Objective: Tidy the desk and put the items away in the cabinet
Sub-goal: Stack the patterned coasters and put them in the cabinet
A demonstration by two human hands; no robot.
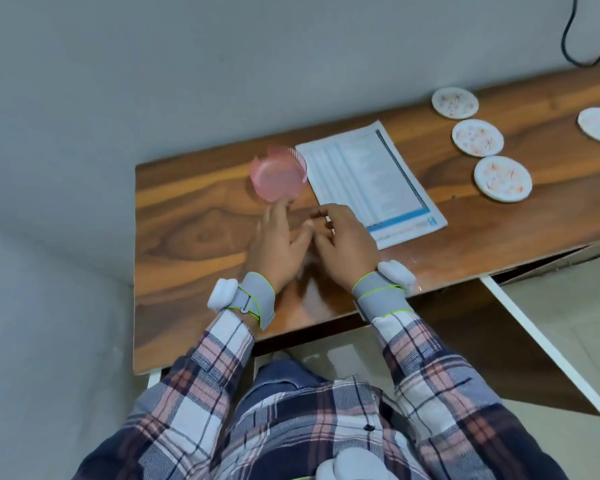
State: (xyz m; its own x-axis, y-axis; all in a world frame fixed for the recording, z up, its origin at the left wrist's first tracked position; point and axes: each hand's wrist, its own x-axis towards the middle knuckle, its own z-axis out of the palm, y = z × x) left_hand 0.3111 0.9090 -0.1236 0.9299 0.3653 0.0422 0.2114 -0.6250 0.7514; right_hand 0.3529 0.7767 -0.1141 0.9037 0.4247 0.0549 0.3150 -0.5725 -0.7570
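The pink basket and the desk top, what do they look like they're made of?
Pink basket: probably thin translucent plastic; its slotted wall lets light through. Desk top: wood or wood-look laminate, I can't tell which; bold grain and knots, semi-gloss sheen.

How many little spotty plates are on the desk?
3 clearly: far plate, middle plate, near plate, in a row right of the paper. Others may be cut off at the right edge.

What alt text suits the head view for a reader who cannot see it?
A person's left hand reaches to a round pink plastic basket on a wooden desk, the right hand beside it at a printed paper sheet. Round white floral coasters lie farther right.
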